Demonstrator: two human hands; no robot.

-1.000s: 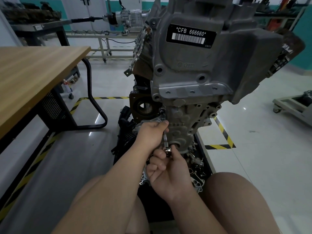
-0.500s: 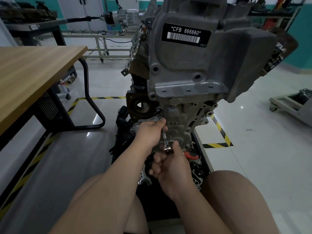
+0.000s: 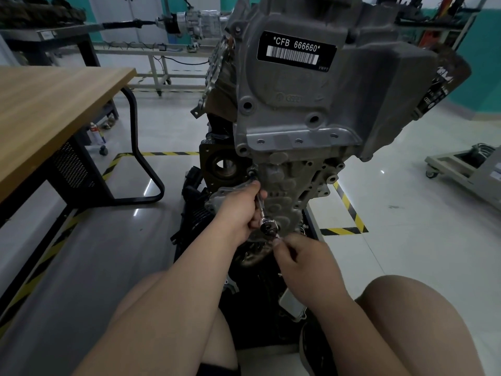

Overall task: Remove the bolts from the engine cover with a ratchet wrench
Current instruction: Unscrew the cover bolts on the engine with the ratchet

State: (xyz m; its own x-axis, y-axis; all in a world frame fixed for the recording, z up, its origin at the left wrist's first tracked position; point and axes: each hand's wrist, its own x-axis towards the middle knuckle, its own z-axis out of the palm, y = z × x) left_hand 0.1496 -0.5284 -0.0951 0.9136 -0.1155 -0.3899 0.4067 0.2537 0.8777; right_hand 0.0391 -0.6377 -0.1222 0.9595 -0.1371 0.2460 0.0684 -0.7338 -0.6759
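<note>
Both hands work a ratchet wrench at the lower front of the engine cover, which stands upright just ahead of the knees.
The cover is dull grey cast metal, ribbed and dotted with holes, with a black barcode label reading *CFB 666660*. The left hand curls round the wrench's thin chrome extension and hides its tip, which is probably seated on a bolt. The right hand pinches the handle just below the round head.

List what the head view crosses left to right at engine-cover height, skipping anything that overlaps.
wooden table → black tubular table leg → engine cover → wheeled cart
</note>
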